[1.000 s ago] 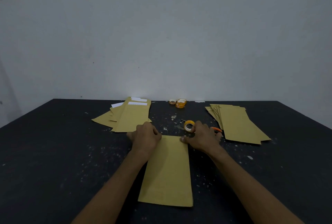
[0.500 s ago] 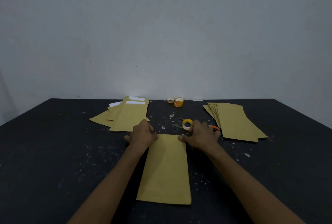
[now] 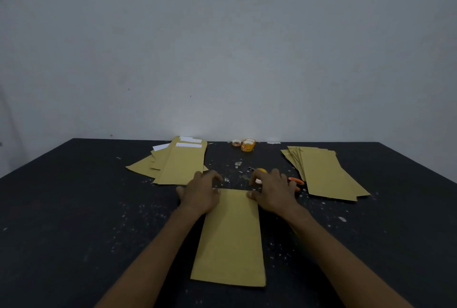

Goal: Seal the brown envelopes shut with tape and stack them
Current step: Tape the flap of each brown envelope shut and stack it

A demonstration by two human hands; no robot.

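A brown envelope [image 3: 230,236] lies lengthwise on the black table [image 3: 74,209] in front of me. My left hand [image 3: 201,194] grips its far left corner, thumb on the paper and fingers curled past the top edge. My right hand [image 3: 273,191] grips the far right corner the same way. A yellow tape roll [image 3: 262,171] peeks out just behind my right hand's fingers. To the left lies a loose pile of open envelopes [image 3: 183,164] with white paper showing. On the right is a neater envelope stack [image 3: 324,174].
Orange-handled scissors [image 3: 295,181] lie beside my right hand, next to the right stack. Spare tape rolls [image 3: 247,145] stand at the table's back edge by the grey wall. Small white scraps speckle the table.
Both hands' fingers have crept a little farther past the envelope's top edge, and my right hand now hides most of the yellow roll. The envelope has stayed in place.
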